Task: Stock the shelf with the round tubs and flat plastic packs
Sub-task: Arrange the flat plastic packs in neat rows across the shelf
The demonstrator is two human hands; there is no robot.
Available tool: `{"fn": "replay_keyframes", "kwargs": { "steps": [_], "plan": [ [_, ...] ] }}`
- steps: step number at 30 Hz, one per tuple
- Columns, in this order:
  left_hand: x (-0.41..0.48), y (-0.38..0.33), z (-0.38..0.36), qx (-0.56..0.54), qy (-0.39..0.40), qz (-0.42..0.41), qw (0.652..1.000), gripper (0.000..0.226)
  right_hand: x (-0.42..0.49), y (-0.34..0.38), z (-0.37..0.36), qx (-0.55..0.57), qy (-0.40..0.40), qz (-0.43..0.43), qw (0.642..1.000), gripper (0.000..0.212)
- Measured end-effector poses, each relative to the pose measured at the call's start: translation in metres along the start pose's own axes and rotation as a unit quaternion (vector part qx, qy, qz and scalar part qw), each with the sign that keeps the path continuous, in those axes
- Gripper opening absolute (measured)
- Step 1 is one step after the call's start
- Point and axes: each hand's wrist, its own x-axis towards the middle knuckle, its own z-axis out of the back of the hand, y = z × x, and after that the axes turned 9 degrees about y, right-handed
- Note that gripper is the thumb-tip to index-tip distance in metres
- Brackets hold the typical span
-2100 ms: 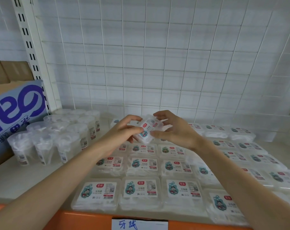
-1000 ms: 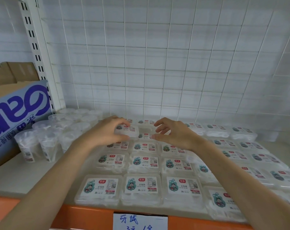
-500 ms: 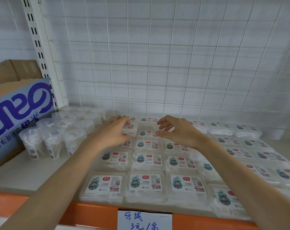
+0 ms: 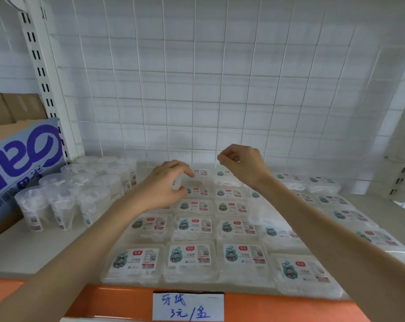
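Note:
Flat plastic packs point(image 4: 193, 256) with blue-green cartoon labels lie in rows over the middle and right of the shelf point(image 4: 22, 249). My left hand point(image 4: 162, 187) reaches to the back rows, its fingers and thumb curled round the left end of one flat pack point(image 4: 198, 182) that lies in its row. My right hand point(image 4: 241, 161) hovers above the back row with its fingers curled in, holding nothing. Several clear round tubs point(image 4: 57, 201) stand grouped at the back left.
A blue and white carton point(image 4: 18, 163) stands left of the tubs, with a brown box behind it. A white wire grid point(image 4: 196, 89) backs the shelf. A handwritten price tag point(image 4: 188, 306) hangs on the orange front edge.
The pack that both hands held in the air now lies in a back row under my left hand. My right hand has let go and lifted up and to the right.

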Motion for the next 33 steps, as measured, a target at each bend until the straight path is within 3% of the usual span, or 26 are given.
{"fn": "replay_keyframes", "kwargs": {
  "steps": [4, 8, 11, 13, 15, 22, 28, 33],
  "plan": [
    [0.007, -0.033, 0.007, 0.066, 0.05, -0.044, 0.996, 0.031, -0.001, 0.004, 0.023, -0.032, 0.003, -0.038, 0.999, 0.015],
    [0.002, -0.065, 0.002, 0.095, 0.056, -0.065, 0.992, 0.034, -0.033, 0.0, 0.049, -0.087, 0.116, -0.036, 0.989, 0.018],
    [-0.007, -0.078, -0.012, 0.099, 0.07, -0.072, 0.99, 0.035, -0.068, -0.014, 0.067, -0.131, 0.207, -0.03, 0.969, 0.045],
    [-0.011, -0.081, -0.02, 0.099, 0.082, -0.072, 0.989, 0.037, -0.085, -0.027, 0.076, -0.135, 0.232, -0.053, 0.962, 0.072],
    [-0.014, -0.081, -0.025, 0.092, 0.092, -0.068, 0.989, 0.039, -0.098, -0.037, 0.079, -0.149, 0.245, -0.077, 0.955, 0.085],
    [-0.018, -0.078, -0.029, 0.053, 0.101, -0.05, 0.992, 0.038, -0.108, -0.049, 0.07, -0.156, 0.209, -0.07, 0.963, 0.067],
    [-0.026, -0.075, -0.025, -0.175, 0.06, 0.038, 0.982, 0.043, -0.097, -0.03, 0.05, -0.114, 0.141, -0.014, 0.983, 0.064],
    [-0.032, -0.069, -0.018, -0.408, -0.001, 0.115, 0.906, 0.03, -0.083, -0.005, 0.018, -0.08, 0.104, 0.048, 0.99, 0.067]
  ]
}}
